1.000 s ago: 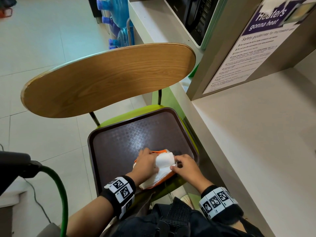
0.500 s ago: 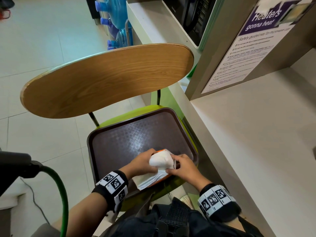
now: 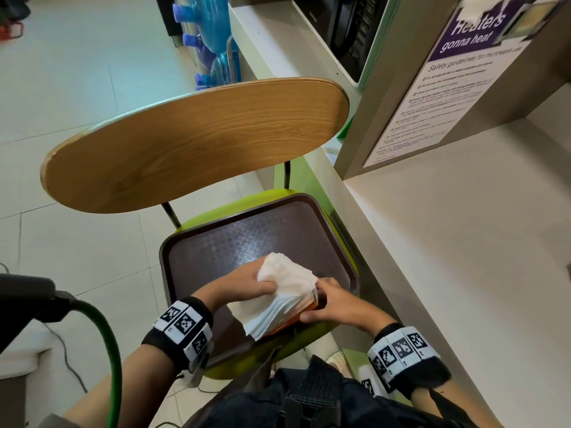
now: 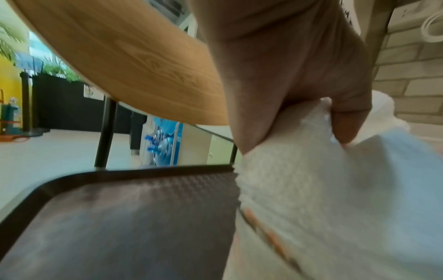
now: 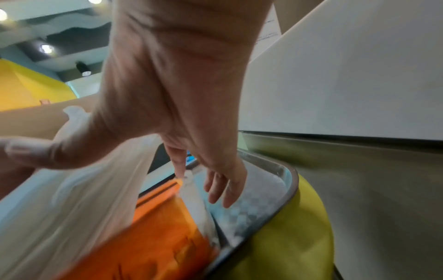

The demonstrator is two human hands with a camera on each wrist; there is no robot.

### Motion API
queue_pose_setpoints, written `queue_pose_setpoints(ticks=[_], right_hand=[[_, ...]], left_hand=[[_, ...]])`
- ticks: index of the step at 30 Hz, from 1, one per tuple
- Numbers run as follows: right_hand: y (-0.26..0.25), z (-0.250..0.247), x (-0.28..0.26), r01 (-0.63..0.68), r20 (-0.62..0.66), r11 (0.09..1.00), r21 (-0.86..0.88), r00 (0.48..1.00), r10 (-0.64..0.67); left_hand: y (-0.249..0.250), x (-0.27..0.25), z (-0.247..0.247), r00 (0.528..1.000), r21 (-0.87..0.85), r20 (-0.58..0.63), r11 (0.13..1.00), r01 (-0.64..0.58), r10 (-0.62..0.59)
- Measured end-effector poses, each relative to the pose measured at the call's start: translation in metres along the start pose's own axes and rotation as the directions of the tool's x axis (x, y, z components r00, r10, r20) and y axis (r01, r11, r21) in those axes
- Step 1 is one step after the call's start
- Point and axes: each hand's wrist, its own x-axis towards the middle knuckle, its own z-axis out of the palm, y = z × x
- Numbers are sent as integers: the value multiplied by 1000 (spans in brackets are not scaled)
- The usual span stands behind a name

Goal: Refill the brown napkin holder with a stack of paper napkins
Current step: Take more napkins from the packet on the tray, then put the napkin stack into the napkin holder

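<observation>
A stack of white paper napkins (image 3: 287, 282) sits half out of an orange pack (image 3: 287, 324) on the near right part of a brown tray (image 3: 216, 251). My left hand (image 3: 262, 284) grips the stack's far end between thumb and fingers and raises it, so the sheets fan out at the near edge. In the left wrist view the left hand (image 4: 297, 132) pinches the napkins (image 4: 311, 180). My right hand (image 3: 312, 301) holds the pack's right end. In the right wrist view its index fingertip (image 5: 179, 174) touches the orange pack (image 5: 163, 236). No brown napkin holder is in view.
The tray lies on a green chair seat (image 3: 247, 366) with a wide wooden backrest (image 3: 197, 143) behind it. A white counter (image 3: 463, 242) runs close along the right, with a microwave (image 3: 346, 26) farther back. A green hose (image 3: 105, 335) curves at the lower left.
My left hand went from resting on the pack to gripping the napkins and lifting their far end up out of it. The right hand stayed on the pack's right end.
</observation>
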Motion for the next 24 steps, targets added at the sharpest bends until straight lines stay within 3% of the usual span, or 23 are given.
queue_pose_setpoints(ticks=[3, 6, 10, 16, 21, 24], right_hand=[[-14, -9, -14, 124, -164, 983, 134, 981, -101], [-39, -17, -30, 296, -318, 942, 156, 918, -236], [-68, -34, -54, 298, -387, 952, 68, 887, -250], [-44, -82, -111, 300, -552, 919, 258, 826, -114], [1, -111, -161, 443, -733, 752, 487, 676, 76], [32, -122, -184, 557, -807, 639, 531, 562, 181]], left_hand=[[17, -8, -8, 998, 88, -35, 995, -41, 44], [46, -12, -8, 990, 189, -6, 972, -140, 144], [89, -7, -5, 972, 233, 15, 944, -233, 236], [149, 15, 7, 951, 121, 60, 943, -309, 303], [195, 47, 35, 937, -105, 163, 950, -296, 310], [220, 67, 65, 939, -282, 111, 916, -285, 326]])
